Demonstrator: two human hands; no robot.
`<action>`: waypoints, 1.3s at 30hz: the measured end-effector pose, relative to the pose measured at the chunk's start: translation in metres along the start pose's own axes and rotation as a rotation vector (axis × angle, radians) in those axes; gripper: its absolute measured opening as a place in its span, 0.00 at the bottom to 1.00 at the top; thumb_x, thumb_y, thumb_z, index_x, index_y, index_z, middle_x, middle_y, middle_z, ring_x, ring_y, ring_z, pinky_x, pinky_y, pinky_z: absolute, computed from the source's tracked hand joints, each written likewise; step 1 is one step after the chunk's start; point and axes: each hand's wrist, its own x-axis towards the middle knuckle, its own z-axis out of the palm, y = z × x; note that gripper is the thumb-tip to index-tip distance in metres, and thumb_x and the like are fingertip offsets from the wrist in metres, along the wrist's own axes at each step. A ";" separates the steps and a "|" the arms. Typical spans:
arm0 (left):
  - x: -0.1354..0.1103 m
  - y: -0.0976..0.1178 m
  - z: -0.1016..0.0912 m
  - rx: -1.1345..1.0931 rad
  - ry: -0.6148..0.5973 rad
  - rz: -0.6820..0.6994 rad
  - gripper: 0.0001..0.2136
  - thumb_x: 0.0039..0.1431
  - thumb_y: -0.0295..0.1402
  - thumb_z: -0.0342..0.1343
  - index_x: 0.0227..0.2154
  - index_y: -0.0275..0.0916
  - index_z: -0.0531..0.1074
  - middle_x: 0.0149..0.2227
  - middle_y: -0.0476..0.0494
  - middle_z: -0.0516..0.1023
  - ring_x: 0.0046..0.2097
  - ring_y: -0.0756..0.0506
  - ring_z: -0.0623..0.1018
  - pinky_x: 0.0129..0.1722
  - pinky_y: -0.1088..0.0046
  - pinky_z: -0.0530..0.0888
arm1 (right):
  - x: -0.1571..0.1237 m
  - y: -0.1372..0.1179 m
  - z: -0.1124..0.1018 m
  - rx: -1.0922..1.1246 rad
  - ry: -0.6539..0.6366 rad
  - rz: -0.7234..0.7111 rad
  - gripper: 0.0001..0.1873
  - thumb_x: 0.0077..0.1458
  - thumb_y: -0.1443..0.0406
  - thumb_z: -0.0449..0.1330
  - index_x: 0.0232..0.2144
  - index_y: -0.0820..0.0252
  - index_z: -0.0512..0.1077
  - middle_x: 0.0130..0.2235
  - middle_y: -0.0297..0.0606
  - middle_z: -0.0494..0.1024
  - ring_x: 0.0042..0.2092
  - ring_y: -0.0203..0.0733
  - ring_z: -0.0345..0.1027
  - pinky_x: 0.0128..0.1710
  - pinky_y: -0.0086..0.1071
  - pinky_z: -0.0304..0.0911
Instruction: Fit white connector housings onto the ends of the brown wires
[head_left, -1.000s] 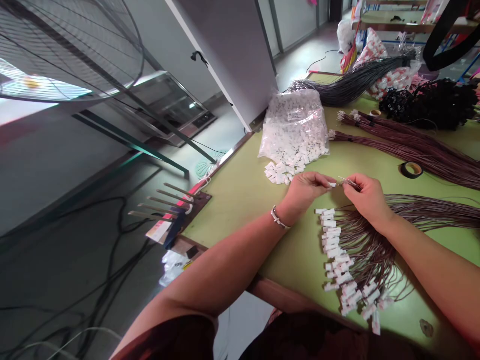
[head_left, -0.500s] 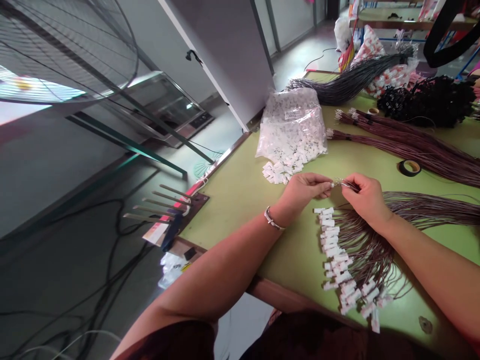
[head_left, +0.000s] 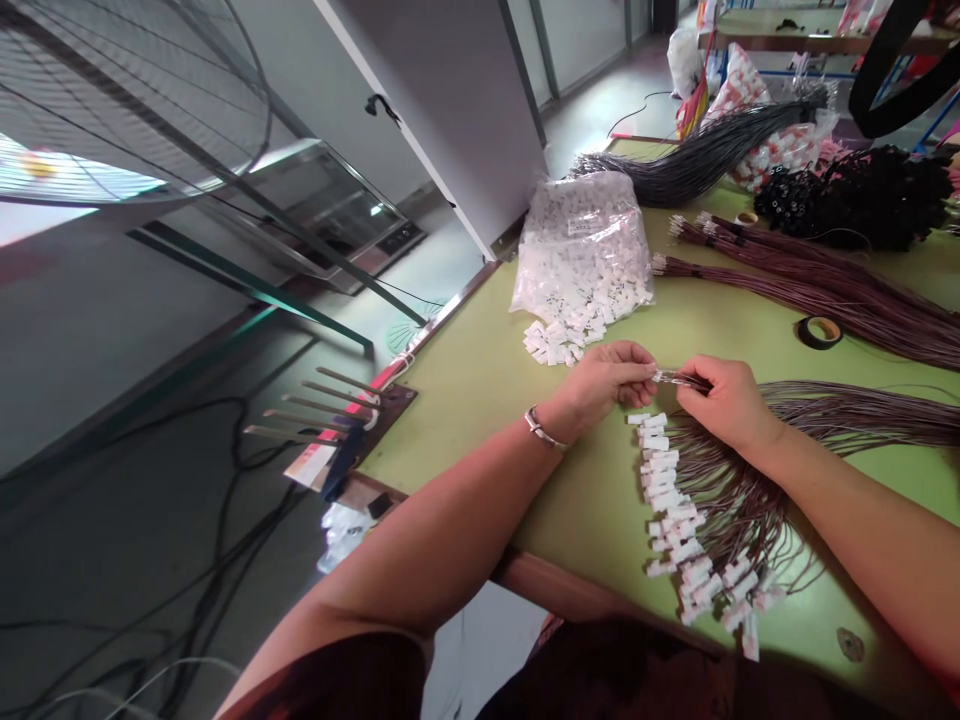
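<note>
My left hand (head_left: pixel 611 382) is closed in a pinch, thumb against fingers, on a small white connector (head_left: pixel 657 377) that is mostly hidden by the fingertips. Facing it, my right hand (head_left: pixel 724 400) grips thin brown wires (head_left: pixel 686 380), whose bare, shiny ends point left and reach the left fingertips. Whether a wire end sits inside the connector, I cannot tell. Below both hands lies a column of white connectors (head_left: pixel 661 478) fitted on brown wires (head_left: pixel 739 500), which fan out to the right under my right forearm.
A clear plastic bag (head_left: pixel 585 235) spills loose white connectors (head_left: pixel 551 343) on the green table (head_left: pixel 457 400). Bundles of brown wire (head_left: pixel 810 285), a roll of black tape (head_left: pixel 819 333) and a black heap (head_left: pixel 855 200) lie further right. Metal prongs (head_left: pixel 300 415) stick out at the left edge.
My left hand has drawn slightly left and the fingers have curled over the connector. My right hand has shifted a little left and down, still gripping the wires.
</note>
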 end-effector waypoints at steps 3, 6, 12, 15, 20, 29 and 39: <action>-0.001 0.001 0.003 -0.020 0.003 -0.007 0.04 0.52 0.24 0.58 0.25 0.32 0.68 0.18 0.48 0.74 0.17 0.55 0.71 0.17 0.83 0.68 | 0.001 0.002 0.001 -0.012 0.021 -0.036 0.06 0.44 0.70 0.55 0.23 0.60 0.72 0.21 0.30 0.71 0.24 0.32 0.59 0.26 0.26 0.54; 0.000 -0.001 0.006 -0.056 0.024 0.006 0.05 0.54 0.24 0.57 0.25 0.32 0.67 0.18 0.48 0.74 0.17 0.56 0.71 0.17 0.84 0.67 | 0.002 0.003 0.003 -0.035 0.054 -0.066 0.06 0.45 0.70 0.54 0.22 0.60 0.71 0.20 0.30 0.69 0.24 0.32 0.59 0.26 0.26 0.53; 0.002 -0.007 0.013 -0.067 0.034 0.026 0.06 0.54 0.24 0.59 0.26 0.32 0.66 0.19 0.48 0.75 0.18 0.55 0.72 0.18 0.83 0.68 | 0.003 -0.001 0.005 -0.057 0.098 -0.041 0.06 0.45 0.69 0.54 0.19 0.60 0.68 0.18 0.29 0.66 0.22 0.31 0.55 0.24 0.26 0.50; 0.002 -0.008 0.015 -0.053 0.039 0.036 0.07 0.53 0.25 0.60 0.26 0.32 0.66 0.18 0.49 0.75 0.18 0.56 0.72 0.19 0.83 0.68 | 0.003 -0.001 0.006 -0.049 0.090 -0.022 0.04 0.44 0.69 0.55 0.20 0.60 0.68 0.19 0.29 0.67 0.21 0.31 0.55 0.24 0.26 0.51; 0.002 -0.008 0.018 -0.018 0.041 0.039 0.07 0.53 0.25 0.60 0.25 0.32 0.67 0.18 0.50 0.74 0.17 0.56 0.71 0.18 0.83 0.68 | 0.004 0.000 0.007 -0.056 0.083 -0.012 0.03 0.44 0.68 0.55 0.21 0.59 0.67 0.19 0.30 0.68 0.22 0.32 0.56 0.25 0.27 0.52; 0.000 -0.009 0.018 -0.032 0.090 0.056 0.08 0.54 0.26 0.59 0.25 0.33 0.65 0.18 0.50 0.73 0.17 0.56 0.71 0.17 0.83 0.67 | 0.004 -0.004 0.005 -0.095 0.062 -0.023 0.04 0.43 0.69 0.53 0.19 0.59 0.65 0.19 0.30 0.67 0.22 0.32 0.56 0.25 0.27 0.51; 0.004 -0.013 0.022 0.003 0.092 0.114 0.07 0.53 0.25 0.59 0.25 0.33 0.65 0.16 0.52 0.72 0.16 0.56 0.71 0.17 0.83 0.67 | 0.006 -0.002 0.008 -0.100 0.083 0.003 0.05 0.43 0.68 0.54 0.18 0.58 0.63 0.18 0.30 0.67 0.22 0.32 0.56 0.25 0.27 0.52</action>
